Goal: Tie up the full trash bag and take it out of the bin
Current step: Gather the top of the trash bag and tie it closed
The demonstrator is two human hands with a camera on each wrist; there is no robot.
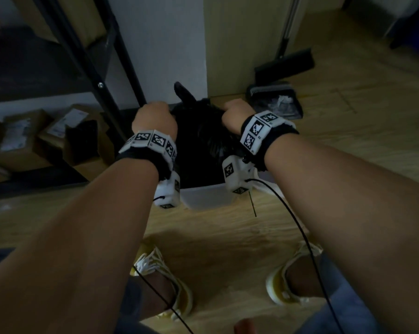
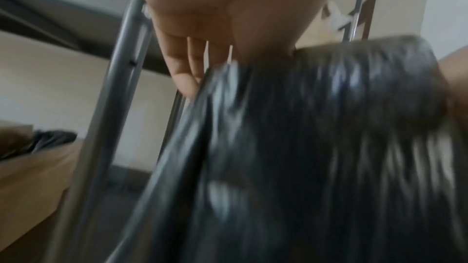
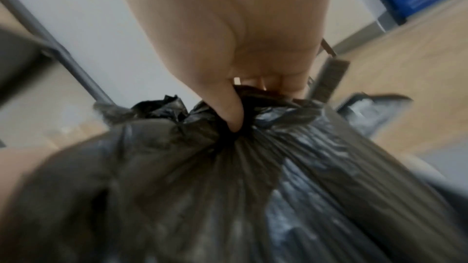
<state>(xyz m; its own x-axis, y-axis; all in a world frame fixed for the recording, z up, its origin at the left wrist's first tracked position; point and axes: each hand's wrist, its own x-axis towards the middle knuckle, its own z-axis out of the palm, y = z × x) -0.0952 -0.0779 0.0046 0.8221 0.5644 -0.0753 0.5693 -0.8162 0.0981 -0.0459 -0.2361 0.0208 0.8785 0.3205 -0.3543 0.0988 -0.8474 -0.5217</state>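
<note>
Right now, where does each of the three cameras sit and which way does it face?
Head: worn on the head, facing down; shows both forearms, left hand, right hand, shoes, black trash bag in the white bin.
Left wrist: looks along the palm; fingers against the bag.
Right wrist: looks along the palm; thumb pinching the gathered bag neck.
All three share the bag; head and right wrist share the dustpan.

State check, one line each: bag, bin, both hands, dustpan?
trash bag: black, top gathered, sitting in the bin.
bin: white, upright on the floor, bag inside.
left hand: grips the bag's top on its left side.
right hand: pinches the gathered neck.
dustpan: on the floor, debris inside.
</note>
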